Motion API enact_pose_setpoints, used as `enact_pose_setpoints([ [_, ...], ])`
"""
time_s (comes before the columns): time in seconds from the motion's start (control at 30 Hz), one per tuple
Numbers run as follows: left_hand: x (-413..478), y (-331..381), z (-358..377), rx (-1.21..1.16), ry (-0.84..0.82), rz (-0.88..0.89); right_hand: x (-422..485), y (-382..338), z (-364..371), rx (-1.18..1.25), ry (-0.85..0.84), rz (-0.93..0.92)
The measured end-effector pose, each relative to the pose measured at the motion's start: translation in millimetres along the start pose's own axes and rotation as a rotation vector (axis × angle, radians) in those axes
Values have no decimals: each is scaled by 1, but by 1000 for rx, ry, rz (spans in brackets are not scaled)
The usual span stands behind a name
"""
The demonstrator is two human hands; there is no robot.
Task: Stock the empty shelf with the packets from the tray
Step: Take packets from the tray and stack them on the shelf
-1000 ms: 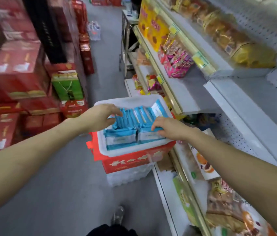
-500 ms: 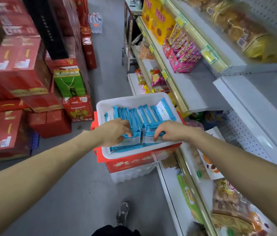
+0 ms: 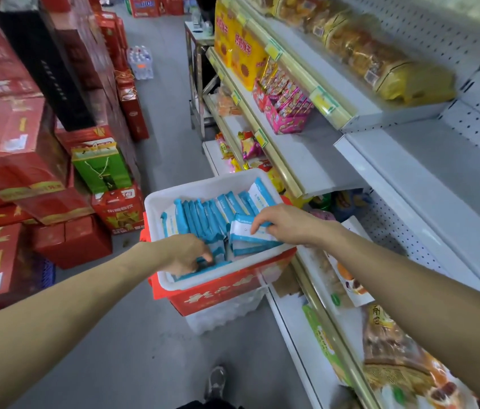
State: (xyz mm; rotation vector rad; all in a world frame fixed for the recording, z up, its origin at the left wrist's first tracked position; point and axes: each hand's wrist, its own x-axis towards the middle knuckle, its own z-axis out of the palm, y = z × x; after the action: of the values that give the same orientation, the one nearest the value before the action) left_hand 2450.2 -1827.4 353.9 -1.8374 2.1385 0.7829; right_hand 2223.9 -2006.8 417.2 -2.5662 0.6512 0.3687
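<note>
Gathering packets point(image 3: 203, 215) from the tray point(image 3: 203, 187): left hand point(image 3: 187, 255) curled round a few at its near-left corner, right hand point(image 3: 289, 224) pinching a tilted batch at its near-right edge, hands apart. Recommended: squeeze each batch square so none fans loose, lift clear of the rim, then swing right to the empty shelf point(image 3: 439, 178), farther off.

Red gift boxes point(image 3: 11, 149) stacked left, green gift bag point(image 3: 100, 169) among them, pink snack boxes point(image 3: 286, 113) shelved right
</note>
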Motion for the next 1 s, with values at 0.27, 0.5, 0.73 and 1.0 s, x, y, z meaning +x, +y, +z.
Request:
enact_pose_setpoints([
  [0.27, -1, -5, -26, 101, 199, 35, -48, 10, -32, -1, 147, 13],
  [0.5, 24, 48, -151, 74, 348, 154, -119, 36, -71, -28, 334, 135],
  [0.73, 69, 186, -232, 48, 459, 389, -242, 80, -77, -20, 616, 356],
  [1.0, 125, 366, -234, 156, 464, 725, -421, 109, -39, -126, 842, 664],
])
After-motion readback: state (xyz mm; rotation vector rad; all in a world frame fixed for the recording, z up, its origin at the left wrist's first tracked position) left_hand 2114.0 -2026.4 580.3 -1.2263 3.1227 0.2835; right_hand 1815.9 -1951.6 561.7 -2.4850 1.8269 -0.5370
